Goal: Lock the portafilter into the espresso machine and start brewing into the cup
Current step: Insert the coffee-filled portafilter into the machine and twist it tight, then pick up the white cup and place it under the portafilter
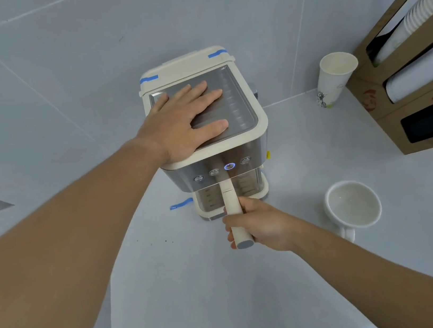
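While our left hand (187,120) lies flat and open on the steel top of the cream-and-steel espresso machine (235,150) at the back of the pale grey counter (172,295), our right hand (257,227) is wrapped around the cream handle of the portafilter (234,211). Its long axis runs from under the button panel straight toward us, head hidden beneath the machine. We judge the lock nearly made. The white ceramic cup (353,204) waits just right of that gripping hand, not yet under the spout; one button (229,166) glows blue.
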A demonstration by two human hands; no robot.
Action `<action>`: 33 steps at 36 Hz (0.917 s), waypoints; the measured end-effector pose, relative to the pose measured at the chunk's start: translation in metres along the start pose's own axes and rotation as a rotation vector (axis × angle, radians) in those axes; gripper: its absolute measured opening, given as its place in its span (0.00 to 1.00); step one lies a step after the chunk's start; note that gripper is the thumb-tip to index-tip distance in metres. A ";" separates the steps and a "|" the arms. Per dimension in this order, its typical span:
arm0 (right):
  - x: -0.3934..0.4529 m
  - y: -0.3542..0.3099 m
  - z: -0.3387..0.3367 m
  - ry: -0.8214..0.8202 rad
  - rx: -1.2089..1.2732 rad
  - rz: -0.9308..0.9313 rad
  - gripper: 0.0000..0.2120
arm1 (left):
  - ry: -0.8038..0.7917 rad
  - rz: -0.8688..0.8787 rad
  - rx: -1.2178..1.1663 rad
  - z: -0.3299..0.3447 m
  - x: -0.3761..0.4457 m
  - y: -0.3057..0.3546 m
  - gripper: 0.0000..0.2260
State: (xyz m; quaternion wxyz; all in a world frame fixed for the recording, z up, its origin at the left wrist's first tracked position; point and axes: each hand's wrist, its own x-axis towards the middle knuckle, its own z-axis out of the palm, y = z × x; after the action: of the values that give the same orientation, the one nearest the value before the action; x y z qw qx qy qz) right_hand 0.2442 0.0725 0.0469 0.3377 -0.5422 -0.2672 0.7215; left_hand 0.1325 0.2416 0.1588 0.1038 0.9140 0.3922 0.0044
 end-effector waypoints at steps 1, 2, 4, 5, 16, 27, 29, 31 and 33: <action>-0.002 0.001 0.000 0.010 -0.004 -0.007 0.05 | 0.002 -0.001 0.007 0.000 0.000 0.000 0.32; -0.002 0.001 0.000 0.019 -0.007 -0.014 0.05 | -0.001 -0.001 0.013 0.000 0.000 0.000 0.33; -0.004 0.003 -0.001 0.044 -0.028 -0.024 0.05 | -0.002 -0.006 0.023 0.001 0.001 0.000 0.34; -0.005 0.003 -0.002 0.060 -0.047 -0.026 0.06 | -0.002 -0.009 0.026 0.002 0.000 0.000 0.34; -0.029 -0.006 -0.005 0.169 -0.054 -0.045 0.11 | 0.011 -0.030 0.064 -0.008 -0.008 0.012 0.29; -0.074 -0.024 -0.033 0.194 -0.018 -0.170 0.07 | 0.141 -0.070 -0.209 -0.013 -0.045 0.050 0.17; -0.086 -0.029 -0.039 0.189 -0.033 -0.198 0.09 | 0.197 -0.097 -0.312 -0.013 -0.061 0.063 0.10; -0.099 -0.034 -0.046 0.182 -0.035 -0.230 0.10 | 0.241 -0.160 -0.475 -0.010 -0.078 0.078 0.09; -0.111 -0.038 -0.053 0.200 -0.031 -0.263 0.08 | 0.268 -0.190 -0.638 -0.003 -0.096 0.092 0.10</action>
State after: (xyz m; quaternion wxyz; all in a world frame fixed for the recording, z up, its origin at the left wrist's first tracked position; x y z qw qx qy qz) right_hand 0.3228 0.0110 0.1276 0.4455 -0.5769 -0.3120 0.6094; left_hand 0.1320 0.1119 0.1866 0.3316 0.7864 0.4642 0.2370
